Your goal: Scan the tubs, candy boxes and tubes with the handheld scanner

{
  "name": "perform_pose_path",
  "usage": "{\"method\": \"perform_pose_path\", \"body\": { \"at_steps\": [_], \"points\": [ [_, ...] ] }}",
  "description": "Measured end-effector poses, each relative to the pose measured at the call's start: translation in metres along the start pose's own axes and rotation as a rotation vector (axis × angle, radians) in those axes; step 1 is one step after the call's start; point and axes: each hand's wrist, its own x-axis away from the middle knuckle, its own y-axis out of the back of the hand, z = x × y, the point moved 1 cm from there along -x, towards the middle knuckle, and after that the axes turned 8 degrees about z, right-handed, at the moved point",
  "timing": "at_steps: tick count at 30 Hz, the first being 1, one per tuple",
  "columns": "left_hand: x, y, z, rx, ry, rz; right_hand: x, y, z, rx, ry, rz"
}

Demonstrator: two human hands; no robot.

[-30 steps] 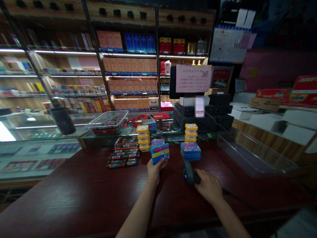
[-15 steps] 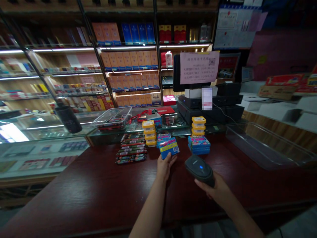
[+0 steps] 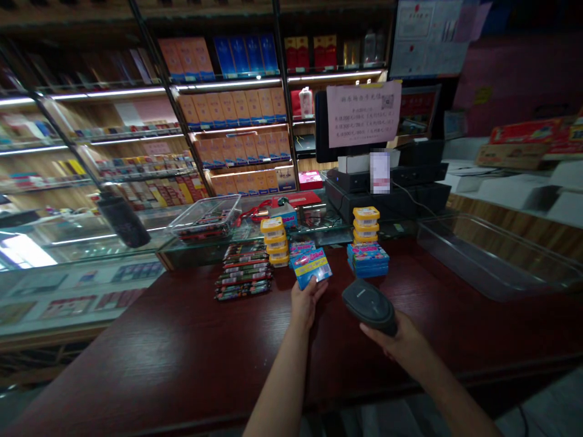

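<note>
My left hand (image 3: 306,300) grips a small flat blue packet (image 3: 312,267) with pink lettering and a yellow band by its lower edge, tilted up above the counter. In my right hand (image 3: 401,337) is a dark barcode scanner (image 3: 370,304), its head angled toward the packet. More blue packets (image 3: 368,260) lie stacked to the right, in front of a pile of yellow-lidded tubs (image 3: 365,224). Another pile of yellow tubs (image 3: 274,241) stands left of the held packet. Several long, dark-wrapped sticks (image 3: 243,273) lie in a row beside it.
The dark red wooden counter (image 3: 182,352) spans the front. A clear plastic tray (image 3: 492,261) sits at the right, and another clear container (image 3: 204,217) stands on the glass at the back left. Behind are a monitor with a pink notice (image 3: 363,115) and shelves of boxes (image 3: 234,106).
The blue light on the scanner's top has gone out. A pale bright patch now shows on the packet's lower right, where the barcode was visible. Both hands stay nearly in place.
</note>
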Motion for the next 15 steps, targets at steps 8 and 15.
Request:
{"method": "perform_pose_path", "body": {
  "at_steps": [8, 15],
  "points": [
    [0.003, 0.0, 0.002, -0.028, -0.045, 0.001, -0.017, 0.035, 0.003, 0.492, -0.029, 0.151],
    [0.001, 0.0, 0.005, -0.269, -0.204, -0.026, -0.034, 0.033, -0.035, 0.996, 0.049, 0.059]
  ]
}}
